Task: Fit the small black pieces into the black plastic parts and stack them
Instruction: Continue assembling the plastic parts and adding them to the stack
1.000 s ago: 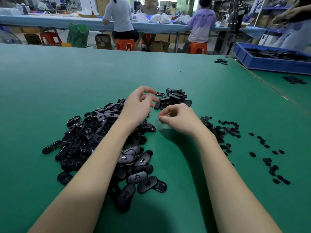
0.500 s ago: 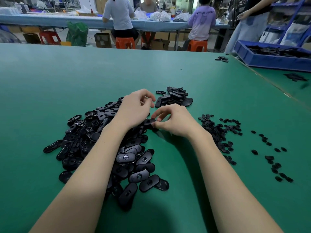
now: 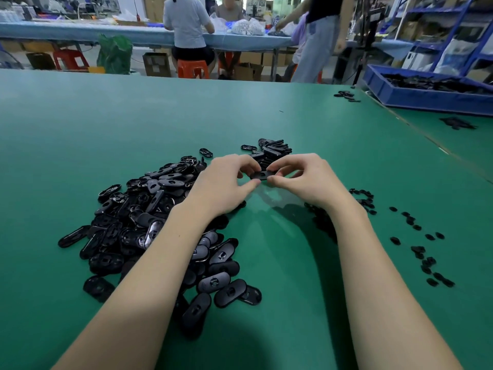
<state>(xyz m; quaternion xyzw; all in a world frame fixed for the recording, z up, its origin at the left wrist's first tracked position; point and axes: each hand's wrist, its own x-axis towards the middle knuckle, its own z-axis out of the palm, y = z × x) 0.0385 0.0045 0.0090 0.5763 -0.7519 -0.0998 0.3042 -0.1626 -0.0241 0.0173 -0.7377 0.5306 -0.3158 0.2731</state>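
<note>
A big green table point(image 3: 133, 124) fills the room. Behind it stands a long blue table point(image 3: 80, 32), orange stools point(image 3: 192, 68) and blue shelves point(image 3: 453, 28).

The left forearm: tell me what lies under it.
Under the left forearm lies the big heap of black oval plastic parts on the green table; the heap shows on both sides of it. The parts directly beneath it are hidden.

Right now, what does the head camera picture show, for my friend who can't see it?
Two hands, left hand and right hand, hold one black plastic part between them above a green table. A big pile of parts lies left, small black pieces right.
</note>
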